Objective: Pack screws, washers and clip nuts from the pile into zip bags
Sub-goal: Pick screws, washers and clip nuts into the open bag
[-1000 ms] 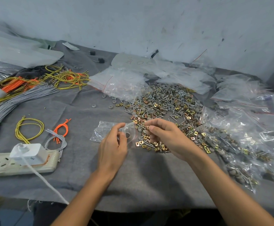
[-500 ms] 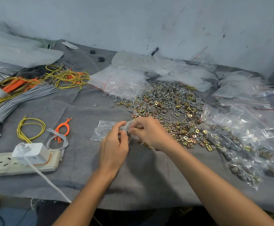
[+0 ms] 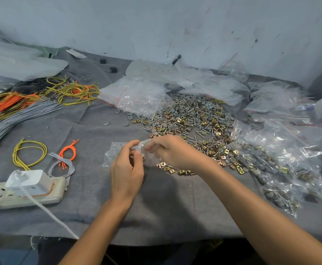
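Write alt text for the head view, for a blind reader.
A person's left hand and right hand pinch the mouth of a small zip bag over a grey cloth. Behind lies a pile of screws, washers and clip nuts; filled bags right, wires left.

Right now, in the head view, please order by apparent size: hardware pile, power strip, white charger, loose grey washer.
1. hardware pile
2. power strip, cut off at the left edge
3. white charger
4. loose grey washer
The gaps are clear despite differing nearness.
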`<state>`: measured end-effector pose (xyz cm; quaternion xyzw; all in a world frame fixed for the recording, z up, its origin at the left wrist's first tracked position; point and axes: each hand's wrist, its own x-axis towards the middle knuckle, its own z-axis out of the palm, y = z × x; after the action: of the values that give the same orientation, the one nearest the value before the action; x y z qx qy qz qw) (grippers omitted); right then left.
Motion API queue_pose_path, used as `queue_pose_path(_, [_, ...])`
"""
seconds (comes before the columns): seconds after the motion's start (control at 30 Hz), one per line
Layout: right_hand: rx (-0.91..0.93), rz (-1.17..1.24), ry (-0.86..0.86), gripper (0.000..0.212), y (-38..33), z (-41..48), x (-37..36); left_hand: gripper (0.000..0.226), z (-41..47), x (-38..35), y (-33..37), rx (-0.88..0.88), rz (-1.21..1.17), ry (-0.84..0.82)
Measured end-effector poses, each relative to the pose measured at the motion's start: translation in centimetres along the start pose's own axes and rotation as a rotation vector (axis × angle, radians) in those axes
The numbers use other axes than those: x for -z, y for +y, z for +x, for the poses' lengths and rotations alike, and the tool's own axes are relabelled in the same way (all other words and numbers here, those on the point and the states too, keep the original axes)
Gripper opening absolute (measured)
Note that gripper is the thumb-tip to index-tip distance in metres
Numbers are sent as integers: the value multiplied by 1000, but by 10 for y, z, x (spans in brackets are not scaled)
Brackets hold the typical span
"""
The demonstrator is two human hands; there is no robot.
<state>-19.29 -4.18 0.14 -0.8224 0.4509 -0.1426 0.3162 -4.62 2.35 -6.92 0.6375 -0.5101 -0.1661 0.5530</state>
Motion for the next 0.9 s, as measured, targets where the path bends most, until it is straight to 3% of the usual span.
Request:
queue_pose_path(0.13, [38,33,0,36,-3,0,0,24,3,2,4,34,-36,0])
queue_pose_path(0.3, [-13,653,32,39,-14,-2,5,26,15,12,11,-2,-41,51])
queue_pose_path(0.37, [-45,747,89,33,-12,-4,10,25,16,13,12,-10,-40,49])
queue_pose_path(0.43, [-68,575,154,22,-6,-8,15,25,15,14,11,-11,-46,47])
queue_pose_path(0.5, [-61,193,144,12,4,-15,22,25,13,12,8,-9,-50,50])
queue_pose_path(0.57, [-64,-158,18,9,12,-22,25,24,11,9,7,-1,-56,52])
queue_pose_path(0.63, [-96,-348,-122,10,17,-29,22,24,9,6,5,2,-60,53])
queue_pose_path(0.73, [-115,-506,-188,9,21,-33,12,25,5,2,3,7,-65,42])
queue_pose_path(0.9, [-95,-512,-162,5,30,-33,8,27,1,-1,-2,12,-71,-2])
